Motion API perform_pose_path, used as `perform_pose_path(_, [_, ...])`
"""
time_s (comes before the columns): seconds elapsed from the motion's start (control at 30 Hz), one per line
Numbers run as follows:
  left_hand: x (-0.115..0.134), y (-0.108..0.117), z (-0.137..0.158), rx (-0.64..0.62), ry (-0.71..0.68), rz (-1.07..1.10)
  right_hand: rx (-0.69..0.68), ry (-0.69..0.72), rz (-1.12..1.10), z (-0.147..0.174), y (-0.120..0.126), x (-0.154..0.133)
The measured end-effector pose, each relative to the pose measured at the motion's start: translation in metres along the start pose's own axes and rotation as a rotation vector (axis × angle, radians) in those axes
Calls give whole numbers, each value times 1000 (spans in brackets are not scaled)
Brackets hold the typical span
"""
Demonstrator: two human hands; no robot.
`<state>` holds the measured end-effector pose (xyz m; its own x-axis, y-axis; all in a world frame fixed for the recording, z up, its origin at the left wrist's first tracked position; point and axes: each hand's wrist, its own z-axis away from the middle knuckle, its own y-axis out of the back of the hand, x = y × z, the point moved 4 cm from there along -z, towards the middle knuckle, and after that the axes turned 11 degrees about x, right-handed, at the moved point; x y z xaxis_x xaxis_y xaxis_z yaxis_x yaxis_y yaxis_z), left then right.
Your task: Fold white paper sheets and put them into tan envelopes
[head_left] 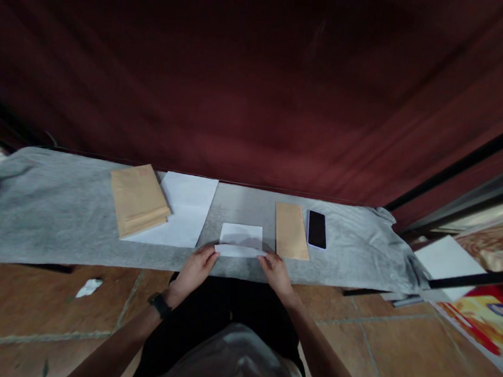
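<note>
A white sheet of paper (241,235) lies in front of me, its near edge folded up into a strip. My left hand (197,268) pinches the left end of that strip between thumb and fingers. At the right end, my right hand (275,272) grips it the same way. Just right of the paper lies a brown envelope (292,231), flat on the cloth. To the left, a stack of brown envelopes (137,196) rests partly on white paper sheets (189,209).
A grey cloth (68,242) covers the narrow table. Right of the single envelope lies a phone (317,229), its screen dark. A dark red curtain-like surface (252,94) rises behind the table. Crumpled white paper (89,287) is on the tiled floor; a colourful box (490,318) stands at right.
</note>
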<state>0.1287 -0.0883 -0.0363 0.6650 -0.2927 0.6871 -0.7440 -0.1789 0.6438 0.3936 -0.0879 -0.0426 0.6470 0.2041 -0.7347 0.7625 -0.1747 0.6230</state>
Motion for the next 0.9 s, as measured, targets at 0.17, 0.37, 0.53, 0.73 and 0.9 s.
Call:
perform_pose_path(0.17, [3,-7,-13,106,95,-95,12,-84,88,-18,-8,2])
perform_pose_path(0.37, [3,-17,-22,164,88,-219,58,-138,231,-26,-16,-1])
perform_pose_path(0.53, [-1,-22,-26,191,89,-245,81,-139,344,-25,-24,-3])
perform_pose_path(0.73, [2,-22,-28,164,84,-285,120,-57,437,-25,-30,-9])
perform_pose_path(0.9, [9,-23,-30,112,39,-389,96,-55,485,-25,-34,-12])
